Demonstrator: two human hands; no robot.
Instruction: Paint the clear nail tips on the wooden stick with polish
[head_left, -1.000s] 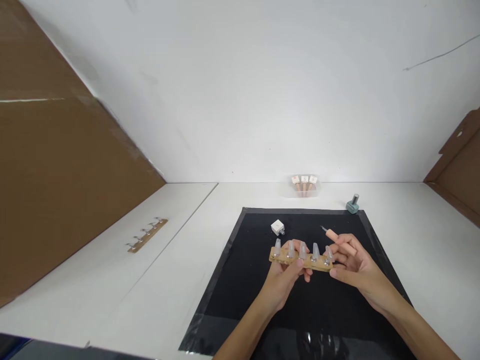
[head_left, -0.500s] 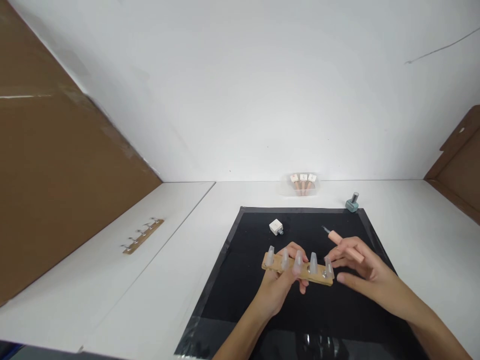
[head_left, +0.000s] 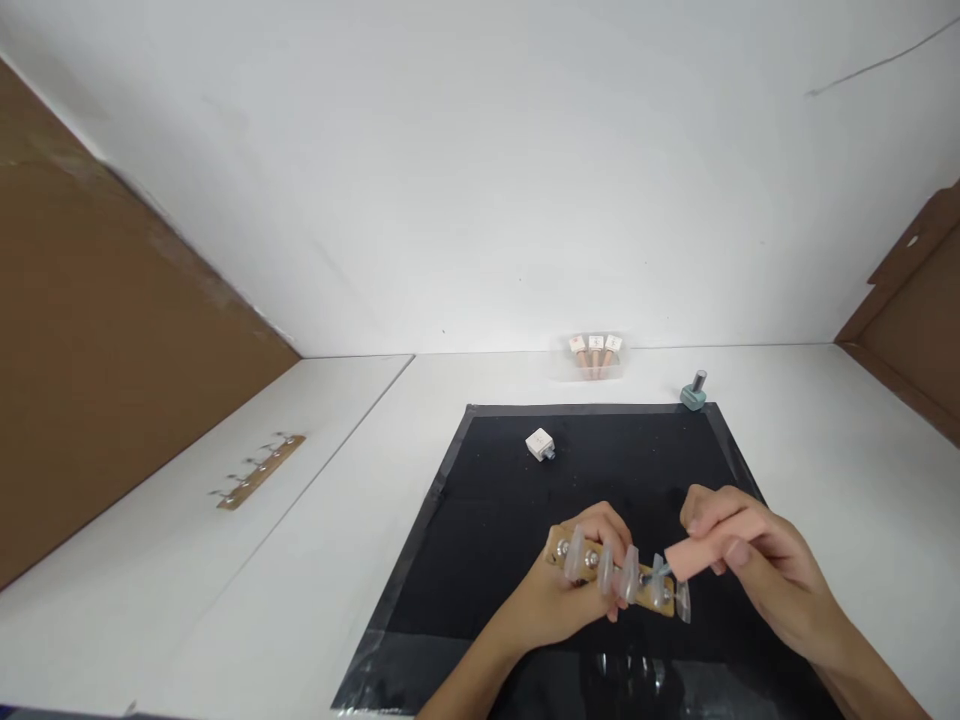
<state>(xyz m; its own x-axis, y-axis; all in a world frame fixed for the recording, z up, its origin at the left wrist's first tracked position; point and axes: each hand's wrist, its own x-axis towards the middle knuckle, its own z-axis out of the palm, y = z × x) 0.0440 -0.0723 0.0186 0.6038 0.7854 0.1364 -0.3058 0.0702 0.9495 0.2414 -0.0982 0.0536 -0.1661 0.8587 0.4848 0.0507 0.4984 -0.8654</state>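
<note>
My left hand (head_left: 559,600) is closed round a wooden nail display stand (head_left: 556,545), tilted over the black mat. Several clear false nail tips (head_left: 629,575) stand along it on small metal posts. Pinched in my right hand (head_left: 780,570) is a nail polish brush with a peach cap handle (head_left: 712,545). Its dark bristle end meets, or lies right beside, a false nail near the stand's right end. A white square nail polish bottle (head_left: 540,444) lies on the mat beyond my left hand.
A clear tray (head_left: 566,372) holds several peach-capped polish bottles by the back wall. The teal bottle (head_left: 693,397) stands past the mat's far right corner. Another wooden stand (head_left: 262,474) with metal posts lies on the white table at left. Cardboard panels (head_left: 112,330) flank both sides.
My right hand has turned the brush from pointing away to pointing left and brought its tip to a false nail. The stand has tilted and shifted right. The view has shifted slightly.
</note>
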